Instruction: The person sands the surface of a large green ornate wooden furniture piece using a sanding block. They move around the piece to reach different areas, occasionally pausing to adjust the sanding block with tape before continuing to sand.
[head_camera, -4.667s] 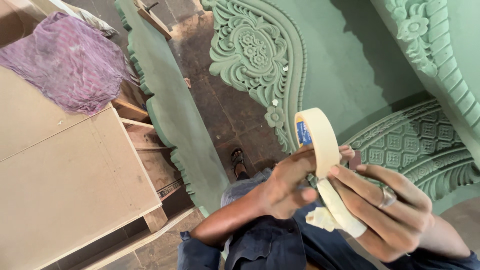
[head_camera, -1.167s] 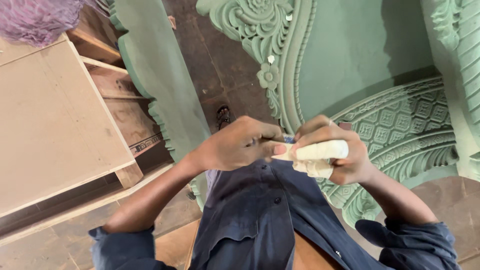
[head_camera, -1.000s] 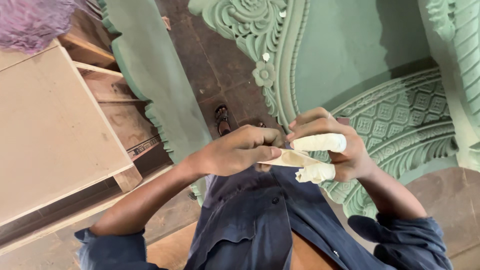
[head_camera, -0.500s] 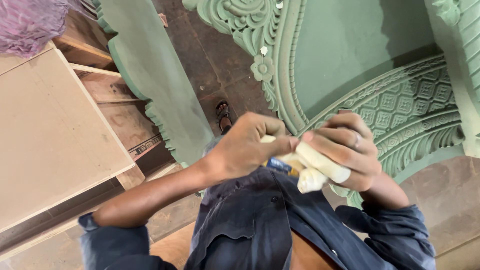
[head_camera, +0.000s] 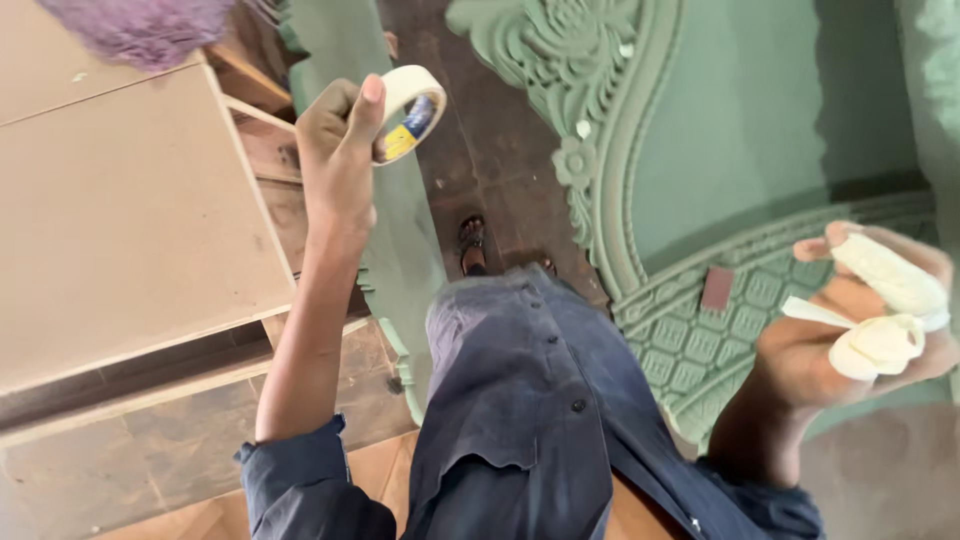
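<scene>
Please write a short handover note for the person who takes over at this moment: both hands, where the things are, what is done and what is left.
Left hand: raised, gripping the roll of masking tape over the brown board.
Right hand: holds nothing; two fingers wrapped in tape, a loose tape end sticking out.
Small reddish-brown block lies on the green carved panel.
Done: two fingers taped. Left: loose end not pressed down; other fingers bare.

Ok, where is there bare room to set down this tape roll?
The tan board beside the left hand holding the tape roll is bare below the purple cloth. The carved green panel is flat centrally; a small brown block sits lower.
</scene>
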